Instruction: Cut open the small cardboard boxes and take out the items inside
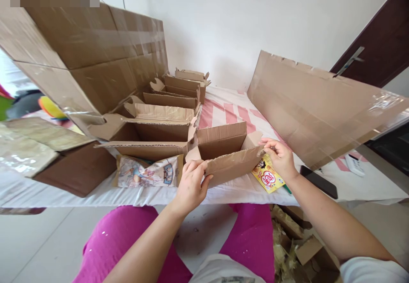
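A small open cardboard box [234,168] stands at the table's near edge, its inside facing up. My left hand [191,183] grips the box's near left corner, thumb on the front and fingers over the edge. At the near right corner, my right hand [277,155] pinches the rim of the same box. A yellow packet [268,175] with red and black print lies beneath my right hand, partly covered by it and the box. Left of my left hand lies a printed plastic packet [148,171] with a colourful picture.
Several open cardboard boxes [150,150] run in a row toward the wall. Stacked cartons [92,40] rise behind them. A closed box [76,168] sits left; a cardboard panel [313,104] and a black phone [318,182] are right. Cardboard scraps [311,251] lie below the table.
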A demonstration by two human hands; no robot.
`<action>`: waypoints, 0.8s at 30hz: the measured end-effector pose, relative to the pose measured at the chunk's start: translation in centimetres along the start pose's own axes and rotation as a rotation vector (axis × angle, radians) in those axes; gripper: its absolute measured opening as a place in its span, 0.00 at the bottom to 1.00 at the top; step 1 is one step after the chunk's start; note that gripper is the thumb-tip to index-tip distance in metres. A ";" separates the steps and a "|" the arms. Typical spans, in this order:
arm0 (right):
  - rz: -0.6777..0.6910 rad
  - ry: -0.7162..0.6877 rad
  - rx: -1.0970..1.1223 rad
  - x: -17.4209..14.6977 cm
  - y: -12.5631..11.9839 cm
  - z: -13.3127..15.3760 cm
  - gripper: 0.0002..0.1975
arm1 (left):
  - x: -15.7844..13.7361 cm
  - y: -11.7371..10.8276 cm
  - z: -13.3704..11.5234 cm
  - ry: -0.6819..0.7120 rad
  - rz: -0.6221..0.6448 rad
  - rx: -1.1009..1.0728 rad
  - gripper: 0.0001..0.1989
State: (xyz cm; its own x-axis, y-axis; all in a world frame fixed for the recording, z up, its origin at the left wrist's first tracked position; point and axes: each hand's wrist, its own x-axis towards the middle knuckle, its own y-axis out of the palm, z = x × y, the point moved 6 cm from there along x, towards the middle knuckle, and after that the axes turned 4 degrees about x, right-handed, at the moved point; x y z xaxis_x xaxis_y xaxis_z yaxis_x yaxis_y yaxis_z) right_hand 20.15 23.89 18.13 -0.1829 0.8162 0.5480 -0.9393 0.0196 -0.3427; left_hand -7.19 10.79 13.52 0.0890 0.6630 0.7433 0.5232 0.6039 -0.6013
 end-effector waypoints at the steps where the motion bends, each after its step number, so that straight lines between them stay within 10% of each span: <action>1: -0.074 0.030 0.044 0.4 -1.1 -0.5 0.06 | 0.0 -0.1 0.2 -0.007 -0.004 0.002 0.14; 6: -0.495 0.129 0.258 1.6 -8.6 -3.2 0.14 | -0.1 -0.5 1.1 -0.044 -0.032 0.021 0.16; 24: -0.499 0.159 -0.096 -7.7 -14.7 -1.6 0.18 | -0.2 0.2 1.8 -0.072 -0.035 0.085 0.05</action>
State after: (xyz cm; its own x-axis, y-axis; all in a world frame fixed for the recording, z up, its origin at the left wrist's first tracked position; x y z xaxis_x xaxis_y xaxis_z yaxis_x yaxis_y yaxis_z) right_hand 35.84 18.31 17.71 0.3325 0.7715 0.5424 -0.8686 0.4746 -0.1426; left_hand -8.63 11.52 12.73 0.0090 0.6689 0.7433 0.4514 0.6606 -0.5999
